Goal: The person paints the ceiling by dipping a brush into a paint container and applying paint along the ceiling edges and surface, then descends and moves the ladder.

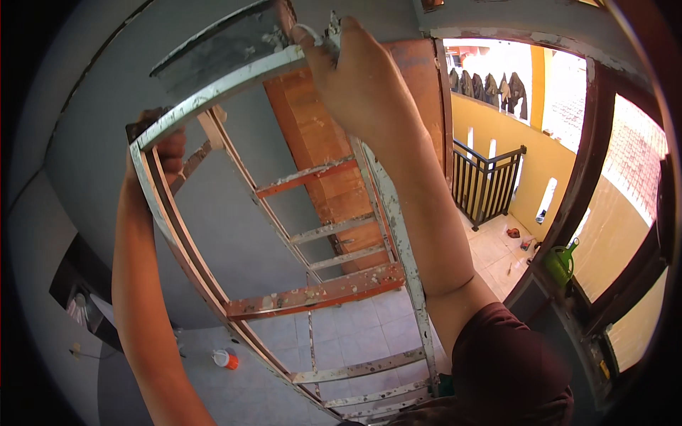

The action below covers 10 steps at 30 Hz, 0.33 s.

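Observation:
A paint-spattered stepladder (320, 291) with pale rails and orange steps spreads across the middle of the view. Fingers of my left hand (168, 153) wrap around its upper left corner. On the upper right side, my right hand (359, 71) is closed around the top rail, its thumb and fingers partly hidden by the frame. A grey, paint-flecked panel (220, 53) lies just beyond the top rail. Both my arms are stretched up along the ladder's sides.
An orange wooden door (419, 92) stands behind the ladder. To the right, a doorway shows a black metal railing (490, 174) and a yellow wall (490, 128). A green watering can (561, 263) sits by the window. An orange-and-white container (226, 359) rests on the tiled floor (263, 390).

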### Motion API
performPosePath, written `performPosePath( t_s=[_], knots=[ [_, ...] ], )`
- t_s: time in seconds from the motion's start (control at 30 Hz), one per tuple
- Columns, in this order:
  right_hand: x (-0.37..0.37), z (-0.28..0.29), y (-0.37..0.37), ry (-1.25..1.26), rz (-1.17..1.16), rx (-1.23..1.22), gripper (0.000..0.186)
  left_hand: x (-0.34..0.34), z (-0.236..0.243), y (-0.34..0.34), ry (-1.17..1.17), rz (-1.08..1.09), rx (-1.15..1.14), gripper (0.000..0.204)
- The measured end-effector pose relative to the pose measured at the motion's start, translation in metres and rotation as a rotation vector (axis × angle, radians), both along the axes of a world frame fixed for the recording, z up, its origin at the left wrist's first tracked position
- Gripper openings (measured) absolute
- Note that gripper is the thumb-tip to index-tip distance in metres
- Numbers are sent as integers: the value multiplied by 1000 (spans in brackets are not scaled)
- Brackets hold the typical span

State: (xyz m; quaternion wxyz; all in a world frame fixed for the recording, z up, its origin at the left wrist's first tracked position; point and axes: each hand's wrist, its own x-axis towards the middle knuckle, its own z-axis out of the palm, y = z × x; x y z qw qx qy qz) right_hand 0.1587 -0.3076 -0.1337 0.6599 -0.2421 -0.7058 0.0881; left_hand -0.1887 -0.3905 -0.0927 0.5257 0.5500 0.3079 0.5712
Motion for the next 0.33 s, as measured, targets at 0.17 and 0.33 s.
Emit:
performPosePath(
  t_s=[0.17, 0.33],
  knots=[
    [3, -1, 5, 14, 40, 16, 45, -2, -2, 8, -60, -19, -56, 49],
    [-7, 4, 0, 39, -8, 37, 46, -18, -7, 4, -118, -45, 32, 49]
  ],
)
